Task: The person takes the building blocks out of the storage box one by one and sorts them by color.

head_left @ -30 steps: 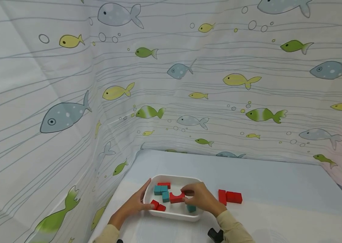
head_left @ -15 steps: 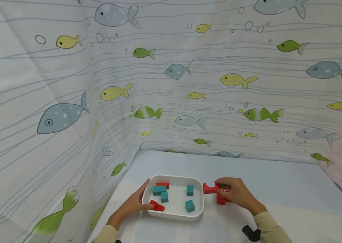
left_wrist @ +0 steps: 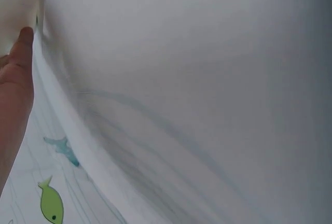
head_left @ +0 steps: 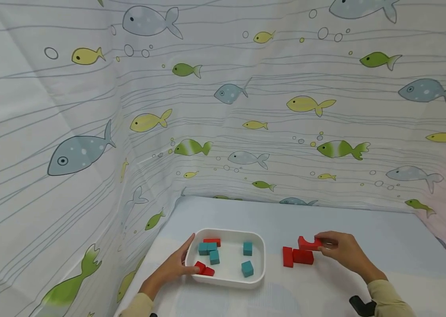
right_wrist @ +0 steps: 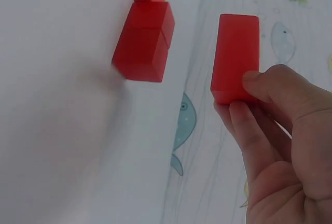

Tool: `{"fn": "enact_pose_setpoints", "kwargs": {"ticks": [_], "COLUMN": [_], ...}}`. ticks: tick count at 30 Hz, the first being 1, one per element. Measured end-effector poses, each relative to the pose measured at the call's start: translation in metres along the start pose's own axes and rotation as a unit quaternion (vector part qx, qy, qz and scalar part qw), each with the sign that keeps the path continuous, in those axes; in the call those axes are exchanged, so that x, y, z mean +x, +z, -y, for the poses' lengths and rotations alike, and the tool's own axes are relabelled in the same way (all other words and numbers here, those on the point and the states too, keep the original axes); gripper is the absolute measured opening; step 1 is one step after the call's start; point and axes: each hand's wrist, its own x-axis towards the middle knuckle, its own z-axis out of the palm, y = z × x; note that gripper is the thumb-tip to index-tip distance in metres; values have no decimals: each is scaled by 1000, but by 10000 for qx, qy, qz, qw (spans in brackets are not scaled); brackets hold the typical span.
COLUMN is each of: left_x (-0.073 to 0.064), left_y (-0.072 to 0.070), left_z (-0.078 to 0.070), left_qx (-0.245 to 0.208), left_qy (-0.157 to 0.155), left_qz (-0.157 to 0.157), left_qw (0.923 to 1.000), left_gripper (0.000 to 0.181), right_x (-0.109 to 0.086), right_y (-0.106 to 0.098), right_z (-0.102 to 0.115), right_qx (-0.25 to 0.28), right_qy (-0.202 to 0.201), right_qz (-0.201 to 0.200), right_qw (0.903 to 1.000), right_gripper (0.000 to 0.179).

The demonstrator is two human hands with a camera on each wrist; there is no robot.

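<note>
My left hand [head_left: 175, 263] holds the left end of a white tray [head_left: 232, 284], thumb over the front rim and fingers along the outer side. In the tray lie several teal cubes [head_left: 248, 248] and a few red blocks [head_left: 208, 271], one close to the thumb. My right hand [head_left: 343, 251] pinches a red arch block [head_left: 307, 245] by its right end, its curved notch facing up. The right wrist view shows the arch block [right_wrist: 236, 55] between thumb and fingers. Just in front of it are red blocks [head_left: 303, 256] set side by side and an upright-lying red block [head_left: 288, 256].
A pale table surface [head_left: 223, 211] carries everything. Fish-patterned cloth [head_left: 207, 132] hangs at the back and left. Near my right sleeve is a black wrist mount [head_left: 361, 305]. In the left wrist view the tray's pale outer side or cloth fills most of the picture.
My right hand has lifted the red arch block out of the tray and carried it right, behind the red blocks on the table. The left hand has stayed at the tray.
</note>
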Motion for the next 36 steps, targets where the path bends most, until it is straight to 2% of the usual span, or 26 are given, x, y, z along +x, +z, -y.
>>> {"fn": "enact_pose_setpoints", "kwargs": {"ticks": [9,15,18,27,36], "left_x": [3,5,4,3,1], "left_y": [-1,0,0,-1,0], "left_z": [2,1,1,0,1], "left_qx": [21,27,50,-125,-17], "left_qy": [10,16,-19,9,-40], "left_qz": [-24,-20,-6,-1,21], "left_qw": [10000,10000,10000,9999,10000], "left_gripper": [103,103,103,102,104], "right_x": [-12,-16,-19,-26,-29], "right_y": [-9,-11,-13,-10,1], "right_z": [-24,-39,-46,-59,-62], "right_qx": [7,-210,-321,109,381], "right_qy": [140,292,336,712,815], "right_qz": [-16,-132,-44,245,318], "right_qw": [9999,9993,9989,9971,9954], "right_gripper": [33,35,35,36,36]}}
